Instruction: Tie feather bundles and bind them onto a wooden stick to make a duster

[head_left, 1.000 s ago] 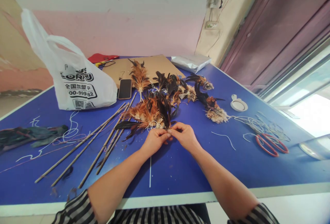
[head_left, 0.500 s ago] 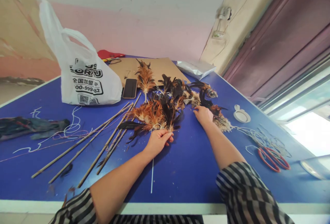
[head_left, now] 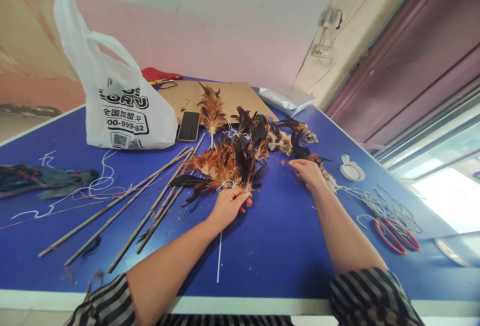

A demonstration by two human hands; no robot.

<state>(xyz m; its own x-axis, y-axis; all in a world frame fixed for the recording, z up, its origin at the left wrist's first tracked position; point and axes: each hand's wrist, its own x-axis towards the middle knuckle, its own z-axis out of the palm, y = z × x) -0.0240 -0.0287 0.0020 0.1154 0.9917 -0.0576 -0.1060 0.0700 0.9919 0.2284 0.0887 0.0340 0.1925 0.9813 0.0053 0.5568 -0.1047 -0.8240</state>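
My left hand point(head_left: 231, 206) is closed, thumb and fingers pinching the base of a bunch of brown and black feathers point(head_left: 221, 166). White string is looped round the lower end of that bunch. To its right, my right hand point(head_left: 306, 172) pinches a thin brownish strand point(head_left: 284, 162), too small to tell whether thread or feather. Other feather bunches point(head_left: 258, 128) lie just beyond both hands, and one upright-pointing bunch point(head_left: 212, 108) rests on the cardboard. From under my left hand a thin white stick or string point(head_left: 219, 258) runs toward the table's front edge.
Several thin sticks point(head_left: 150, 216) lie at the left beside loose white string point(head_left: 101, 183) and dark cloth point(head_left: 45, 182). A white plastic bag point(head_left: 127, 111) and a phone point(head_left: 188, 126) stand farther back. Red-handled scissors point(head_left: 396, 236) and a small white dish point(head_left: 351, 168) are at the right.
My right hand has moved slightly right, away from the feathers, with the thin strand now showing at its fingertips. My left hand keeps its grip on the feather bunch.
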